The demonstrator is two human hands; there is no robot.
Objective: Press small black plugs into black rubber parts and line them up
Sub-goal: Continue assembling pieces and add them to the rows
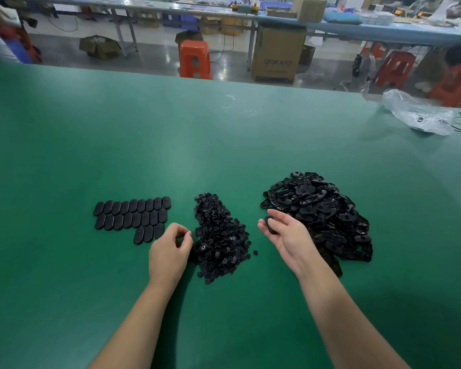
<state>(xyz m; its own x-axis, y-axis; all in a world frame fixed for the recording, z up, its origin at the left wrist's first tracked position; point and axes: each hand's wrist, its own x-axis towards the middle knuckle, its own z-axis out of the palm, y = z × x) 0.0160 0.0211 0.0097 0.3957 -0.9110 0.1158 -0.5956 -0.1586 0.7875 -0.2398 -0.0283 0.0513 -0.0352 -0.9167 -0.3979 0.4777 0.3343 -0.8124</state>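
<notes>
On the green table point(171, 145) lie three groups of black pieces. Rows of oval rubber parts point(132, 215) are lined up at the left. A heap of small plugs point(218, 235) sits in the middle. A bigger heap of loose rubber parts point(322, 211) lies at the right. My left hand point(169, 251) rests at the left edge of the plug heap with its fingers curled; whether it pinches a plug I cannot tell. My right hand point(285, 235) is palm up beside the big heap and holds one rubber part point(270, 224) between thumb and fingers.
A crumpled clear plastic bag point(418, 113) and some cables lie at the table's far right. One stray plug point(255, 252) lies just right of the plug heap. Beyond the far edge stand orange stools point(194, 59), cardboard boxes and another long bench.
</notes>
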